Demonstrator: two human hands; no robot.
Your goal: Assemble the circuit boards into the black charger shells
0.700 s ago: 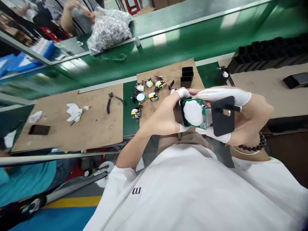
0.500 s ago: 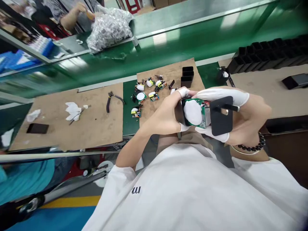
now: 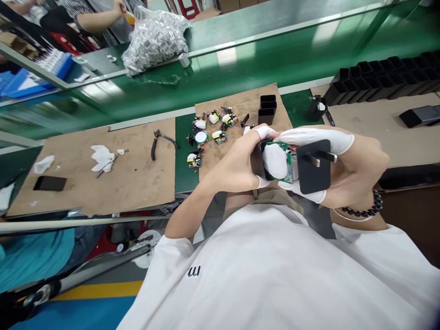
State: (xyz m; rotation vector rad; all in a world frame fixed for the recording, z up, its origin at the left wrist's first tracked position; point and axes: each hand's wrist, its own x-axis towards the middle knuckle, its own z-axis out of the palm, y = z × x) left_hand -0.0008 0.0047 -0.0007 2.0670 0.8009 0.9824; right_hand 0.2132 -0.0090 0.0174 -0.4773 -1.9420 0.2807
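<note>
My left hand (image 3: 237, 162), with white finger cots, is wrapped round a black charger case (image 3: 257, 158). A green circuit board (image 3: 291, 169) with a round white pad (image 3: 275, 161) sits partly inside the case's open end. At the board's other end is a black plug cover (image 3: 313, 172) with metal prongs. Finger cots also cover the fingers of my right hand (image 3: 357, 158), closed around the plug cover and the board's edges. More small circuit boards (image 3: 219, 137) lie on cardboard beyond my left hand. Several black cases (image 3: 267, 110) stand upright past my fingertips.
Cutting pliers (image 3: 158, 142), white scraps (image 3: 103, 158) and a flat black piece (image 3: 50, 183) lie on the left cardboard. Rows of black cases (image 3: 364, 80) stand at the far right. A bag of clear parts (image 3: 154, 41) sits on the upper shelf, near another person's arm (image 3: 98, 20).
The plug cover has tilted slightly in my right hand, so its prongs show more clearly. Both hands keep their hold in nearly the same place. The other person's arm has shifted a little.
</note>
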